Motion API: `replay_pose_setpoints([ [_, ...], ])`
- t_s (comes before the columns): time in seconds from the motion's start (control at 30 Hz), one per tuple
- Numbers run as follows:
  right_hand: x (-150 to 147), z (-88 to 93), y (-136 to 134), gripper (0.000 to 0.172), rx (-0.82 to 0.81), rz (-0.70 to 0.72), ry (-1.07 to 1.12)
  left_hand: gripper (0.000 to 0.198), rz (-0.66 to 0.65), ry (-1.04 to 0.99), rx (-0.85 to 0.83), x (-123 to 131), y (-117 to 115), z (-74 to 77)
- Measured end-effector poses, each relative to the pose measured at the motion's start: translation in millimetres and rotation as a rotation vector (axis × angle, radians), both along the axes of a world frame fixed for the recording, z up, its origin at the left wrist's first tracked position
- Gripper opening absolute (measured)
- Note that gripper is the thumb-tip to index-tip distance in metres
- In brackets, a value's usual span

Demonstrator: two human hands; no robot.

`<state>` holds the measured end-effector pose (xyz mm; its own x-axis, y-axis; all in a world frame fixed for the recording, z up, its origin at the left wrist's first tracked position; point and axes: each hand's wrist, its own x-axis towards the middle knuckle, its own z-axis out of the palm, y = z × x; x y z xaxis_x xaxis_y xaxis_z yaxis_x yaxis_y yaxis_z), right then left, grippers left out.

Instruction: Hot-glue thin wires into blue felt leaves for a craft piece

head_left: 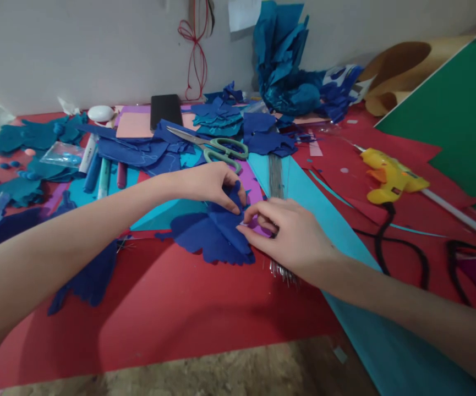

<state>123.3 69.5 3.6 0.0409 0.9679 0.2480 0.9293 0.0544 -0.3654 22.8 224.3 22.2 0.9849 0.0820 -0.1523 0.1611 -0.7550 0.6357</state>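
Nearby, scissors (217, 148) behind blue felt (215, 236), glue gun (390, 177) right, wires (276, 176) under right hand (291, 234).

left hand (208, 184): bare, slim fingers, nails too small to judge | left forearm (76, 242): bare from wrist to the picture's left edge, long and slender | right hand (291, 236): bare, knuckles on show | right forearm (406, 313): bare from wrist to the lower right corner

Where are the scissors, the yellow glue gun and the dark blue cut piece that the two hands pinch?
scissors (209, 146): head view, at the pivot between blades and green handles.
yellow glue gun (390, 177): head view, on the middle of its body.
dark blue cut piece (207, 236): head view, on its flat middle.
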Motion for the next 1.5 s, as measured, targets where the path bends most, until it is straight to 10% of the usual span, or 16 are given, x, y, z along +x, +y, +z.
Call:
replay_pose_setpoints([
  [0.2,-0.4,-6.0,-0.3,0.023,0.042,0.143,0.022,0.031,-0.035,-0.112,0.035,-0.9,-3.5,-8.2],
  [0.33,-0.2,-8.6,1.6,0.031,-0.012,0.164,0.005,0.052,0.162,-0.288,0.154,-5.8,-4.8,-9.5],
  [0.53,-1.4,-9.7,2.4,0.034,-0.001,0.17,0.027,0.025,0.394,-0.338,0.227,-28.1,-3.1,12.7],
  [1.07,-5.7,-9.3,1.0,0.036,-0.003,0.152,0.121,0.03,0.061,-0.27,0.42,-87.9,-36.4,14.3],
  [1.5,-5.0,-11.6,2.1,0.031,0.082,0.152,0.095,0.046,0.163,-0.058,0.804,-98.9,-84.2,-12.2],
])
